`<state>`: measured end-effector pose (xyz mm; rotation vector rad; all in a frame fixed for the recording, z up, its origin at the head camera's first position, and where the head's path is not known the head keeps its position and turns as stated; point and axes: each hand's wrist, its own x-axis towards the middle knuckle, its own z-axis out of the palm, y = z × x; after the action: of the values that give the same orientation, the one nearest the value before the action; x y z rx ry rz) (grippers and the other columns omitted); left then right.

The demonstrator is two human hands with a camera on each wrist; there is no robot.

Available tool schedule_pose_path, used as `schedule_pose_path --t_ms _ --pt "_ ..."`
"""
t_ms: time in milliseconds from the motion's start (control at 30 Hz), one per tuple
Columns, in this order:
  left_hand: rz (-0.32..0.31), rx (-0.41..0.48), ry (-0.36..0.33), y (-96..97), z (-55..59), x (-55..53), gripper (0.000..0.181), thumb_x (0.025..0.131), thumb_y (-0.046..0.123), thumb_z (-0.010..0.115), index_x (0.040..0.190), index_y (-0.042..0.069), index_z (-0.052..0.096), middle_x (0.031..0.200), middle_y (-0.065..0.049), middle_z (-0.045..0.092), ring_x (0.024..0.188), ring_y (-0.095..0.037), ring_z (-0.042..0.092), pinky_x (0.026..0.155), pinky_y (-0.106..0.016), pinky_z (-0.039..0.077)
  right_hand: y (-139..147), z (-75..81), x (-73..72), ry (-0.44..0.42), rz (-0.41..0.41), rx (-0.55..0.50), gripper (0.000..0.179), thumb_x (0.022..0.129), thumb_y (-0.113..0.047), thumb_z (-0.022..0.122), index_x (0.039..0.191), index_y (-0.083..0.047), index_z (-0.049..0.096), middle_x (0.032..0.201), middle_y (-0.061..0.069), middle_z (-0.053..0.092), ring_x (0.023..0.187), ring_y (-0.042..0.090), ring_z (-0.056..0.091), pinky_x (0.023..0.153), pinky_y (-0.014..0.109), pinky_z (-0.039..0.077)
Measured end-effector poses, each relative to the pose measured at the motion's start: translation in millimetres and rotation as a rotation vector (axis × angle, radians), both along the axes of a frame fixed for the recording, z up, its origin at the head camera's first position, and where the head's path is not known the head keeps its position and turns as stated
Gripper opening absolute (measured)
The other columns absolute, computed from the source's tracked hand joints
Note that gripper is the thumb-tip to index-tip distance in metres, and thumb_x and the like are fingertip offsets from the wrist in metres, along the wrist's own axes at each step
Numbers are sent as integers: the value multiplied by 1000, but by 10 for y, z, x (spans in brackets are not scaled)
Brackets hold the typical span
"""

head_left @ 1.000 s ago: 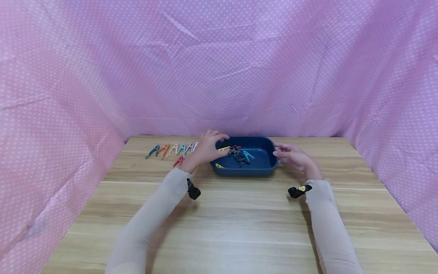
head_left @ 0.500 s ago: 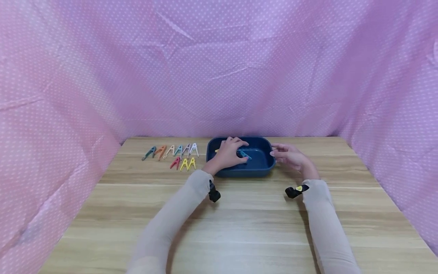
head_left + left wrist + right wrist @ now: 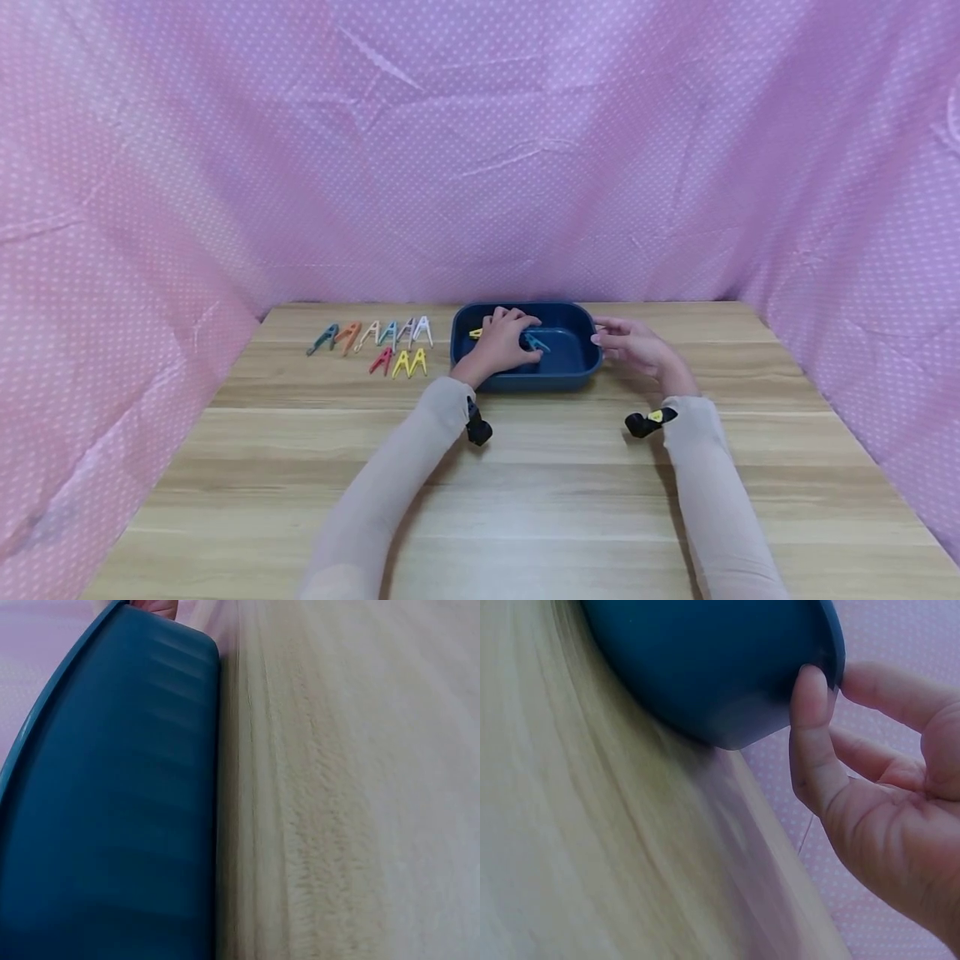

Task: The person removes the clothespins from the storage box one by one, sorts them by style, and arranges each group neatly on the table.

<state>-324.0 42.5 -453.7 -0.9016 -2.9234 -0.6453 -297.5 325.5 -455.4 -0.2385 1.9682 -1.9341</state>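
My left hand reaches down inside a dark blue plastic bin. Its thumb and forefinger are spread apart, with a light-blue clothespin showing in the gap between them. Just left of that hand, part of a yellow clothespin shows in the bin; whatever lies under the palm is hidden. At the bin's right end, my right hand holds the rim; in the right wrist view its thumb presses the outer wall, a finger against the edge. The left wrist view shows only the bin's outer side and tabletop.
Left of the bin, several clothespins lie in a row, from a dark teal one to a white one. Below them lie a red clothespin and two yellow clothespins. Pink dotted cloth hangs behind the wooden table.
My left hand has moved right, from the bin's left edge to over the clothespins inside, uncovering the yellow ones on the table. My right hand stays at the bin's right end.
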Motion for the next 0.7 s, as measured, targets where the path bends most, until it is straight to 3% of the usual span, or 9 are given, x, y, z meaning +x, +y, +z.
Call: schedule_pose_path --t_ms 267,700 --pt "50 -13 -50 54 -32 -10 53 91 41 74 140 23 61 138 -1 60 126 -27 44 100 -47 36 21 -9 16 6 4 -4 64 103 0 51 155 14 18 109 -6 67 95 2 65 84 18 55" --pt "72 -46 -54 41 -29 -23 50 91 40 76 136 22 64 128 1 66 114 -22 43 94 -41 33 1 8 9 -27 -3 -29 63 104 -1 51 157 11 19 109 -7 68 93 2 65 81 18 55"
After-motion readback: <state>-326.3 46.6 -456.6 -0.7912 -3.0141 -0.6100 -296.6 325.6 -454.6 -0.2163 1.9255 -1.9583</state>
